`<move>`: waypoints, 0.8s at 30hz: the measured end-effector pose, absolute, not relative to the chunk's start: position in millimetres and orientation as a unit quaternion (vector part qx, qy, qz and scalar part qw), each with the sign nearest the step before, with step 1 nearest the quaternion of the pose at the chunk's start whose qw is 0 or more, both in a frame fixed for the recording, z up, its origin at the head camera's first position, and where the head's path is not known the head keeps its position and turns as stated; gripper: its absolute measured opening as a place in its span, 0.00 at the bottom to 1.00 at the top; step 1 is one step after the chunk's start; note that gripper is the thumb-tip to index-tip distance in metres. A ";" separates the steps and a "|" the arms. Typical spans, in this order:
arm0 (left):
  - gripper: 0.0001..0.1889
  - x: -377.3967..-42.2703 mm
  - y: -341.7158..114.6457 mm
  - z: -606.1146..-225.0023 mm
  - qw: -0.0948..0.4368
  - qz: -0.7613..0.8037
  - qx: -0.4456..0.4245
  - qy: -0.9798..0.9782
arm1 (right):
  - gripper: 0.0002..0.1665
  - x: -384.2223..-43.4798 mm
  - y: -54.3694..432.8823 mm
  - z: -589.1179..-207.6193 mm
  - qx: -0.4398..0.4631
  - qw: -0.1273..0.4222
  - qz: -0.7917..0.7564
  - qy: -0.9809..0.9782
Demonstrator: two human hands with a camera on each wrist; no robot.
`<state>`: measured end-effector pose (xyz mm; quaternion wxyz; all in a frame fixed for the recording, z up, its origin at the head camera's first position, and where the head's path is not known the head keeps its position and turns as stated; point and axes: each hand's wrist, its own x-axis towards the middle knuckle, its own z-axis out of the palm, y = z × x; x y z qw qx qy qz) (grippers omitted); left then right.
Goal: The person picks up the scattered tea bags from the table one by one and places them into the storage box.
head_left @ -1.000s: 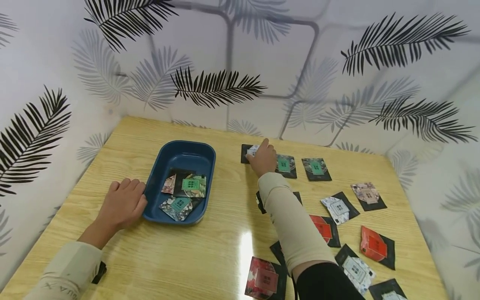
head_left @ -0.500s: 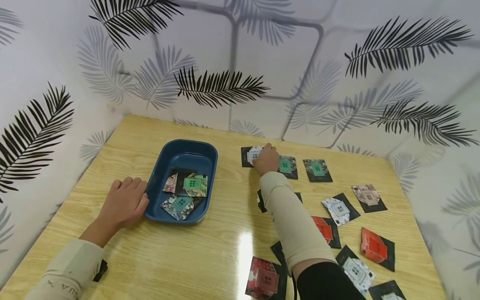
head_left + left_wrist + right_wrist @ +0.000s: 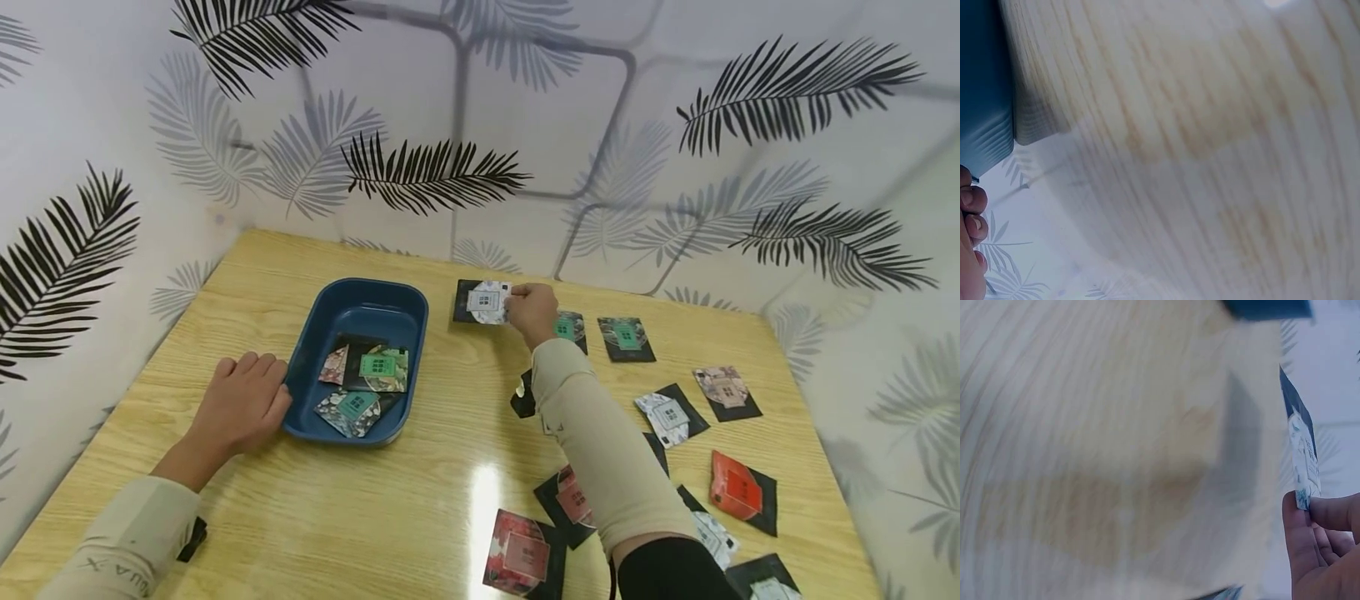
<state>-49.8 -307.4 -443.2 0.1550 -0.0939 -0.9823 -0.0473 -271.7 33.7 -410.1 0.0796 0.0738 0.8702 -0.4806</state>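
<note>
My right hand (image 3: 534, 310) pinches a small flat black-and-white sachet (image 3: 480, 302) by its right edge, between thumb and fingers. In the right wrist view the sachet (image 3: 1302, 450) is held up off the table, tilted, with its shadow below. My left hand (image 3: 243, 402) is at the left rim of a deep blue plastic tray (image 3: 422, 333), its fingers curled, apparently gripping that rim; the exact hold is partly hidden. Curled fingertips (image 3: 974, 200) appear beside the tray (image 3: 985, 94) in the left wrist view. Several sachets, one with a green label (image 3: 384, 367), lie inside.
Several more sachets are spread over the right side of the wooden table (image 3: 337, 517), including green ones (image 3: 627, 339), a red one (image 3: 742, 492) and a dark red one (image 3: 523, 554). A leaf-patterned wall (image 3: 412, 100) stands behind the table.
My right hand has lifted the black-and-white sachet off the table and shifted it slightly left, toward the tray. The left hand stays at the tray's rim.
</note>
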 end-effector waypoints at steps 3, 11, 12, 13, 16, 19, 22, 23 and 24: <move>0.07 -50.0 -307.6 -442.9 0.158 -0.044 -0.094 -0.982 | 0.18 -267.4 21.9 -398.8 0.058 0.086 -0.528 0.843; 0.07 -49.5 -307.2 -442.0 0.156 -0.045 -0.096 -0.982 | 0.19 -243.1 -17.4 -378.1 -0.007 0.136 -0.589 0.796; 0.07 -49.8 -307.0 -442.2 0.154 -0.045 -0.095 -0.982 | 0.20 -240.1 -21.4 -376.8 -0.016 0.143 -0.587 0.797; 0.07 -50.0 -306.8 -442.1 0.153 -0.044 -0.094 -0.983 | 0.20 -237.5 -25.5 -376.0 -0.027 0.149 -0.581 0.800; 0.07 -50.1 -306.5 -441.5 0.144 -0.044 -0.090 -0.985 | 0.20 -230.0 -36.4 -374.9 -0.055 0.170 -0.556 0.812; 0.08 -49.7 -306.1 -440.6 0.136 -0.043 -0.087 -0.986 | 0.17 -224.3 -44.8 -375.8 -0.080 0.179 -0.522 0.830; 0.08 -48.9 -305.8 -439.9 0.130 -0.044 -0.085 -0.987 | 0.08 -220.0 -49.5 -376.3 -0.112 0.178 -0.475 0.854; 0.08 -48.7 -305.8 -439.8 0.131 -0.044 -0.085 -0.987 | 0.09 -218.7 -50.3 -376.2 -0.123 0.174 -0.460 0.862; 0.08 -48.7 -306.0 -439.9 0.133 -0.044 -0.086 -0.986 | 0.13 -217.7 -50.9 -376.1 -0.136 0.169 -0.446 0.868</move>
